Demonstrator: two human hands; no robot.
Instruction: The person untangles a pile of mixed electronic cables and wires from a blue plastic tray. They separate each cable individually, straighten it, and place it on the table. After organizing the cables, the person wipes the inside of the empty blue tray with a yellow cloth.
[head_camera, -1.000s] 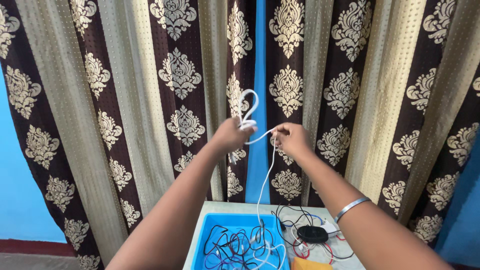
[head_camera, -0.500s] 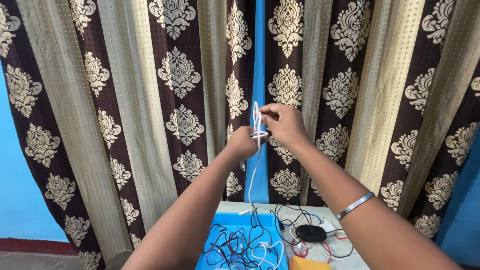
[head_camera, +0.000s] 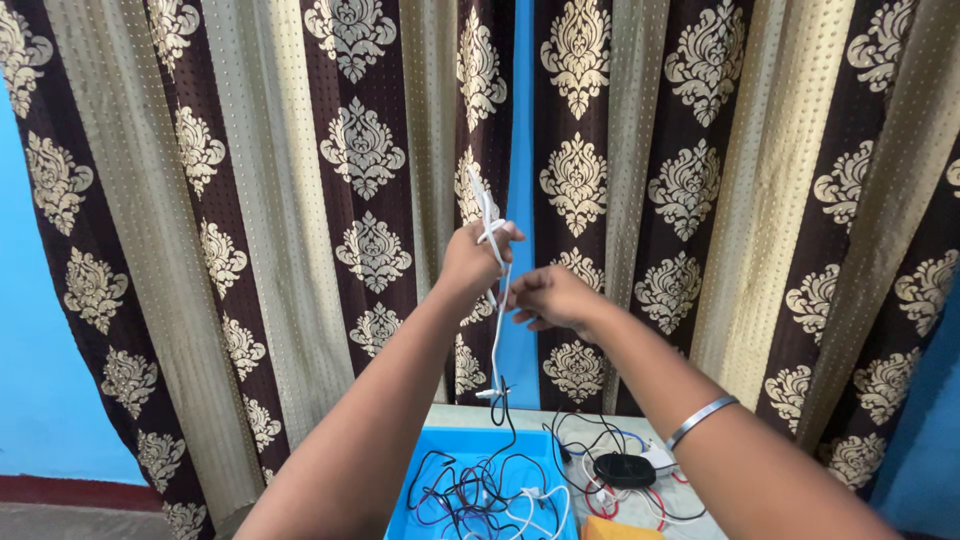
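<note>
1. The left hand (head_camera: 470, 262) is raised, its fingers (head_camera: 508, 232) clenched around a folded white cable (head_camera: 487, 215), whose loop stands up above the fist.
2. The right hand (head_camera: 550, 298) is held just beside and below it; the cable's hanging part is pinched between its fingertips (head_camera: 512, 297).
3. The cable's loose end is seen dangling well below both hands, over a blue tray (head_camera: 405, 505) filled with tangled wires (head_camera: 475, 490).
4. A black oval device (head_camera: 624, 469) is seen to the right of the tray, with patterned curtains (head_camera: 300, 200) behind the fingers.
</note>
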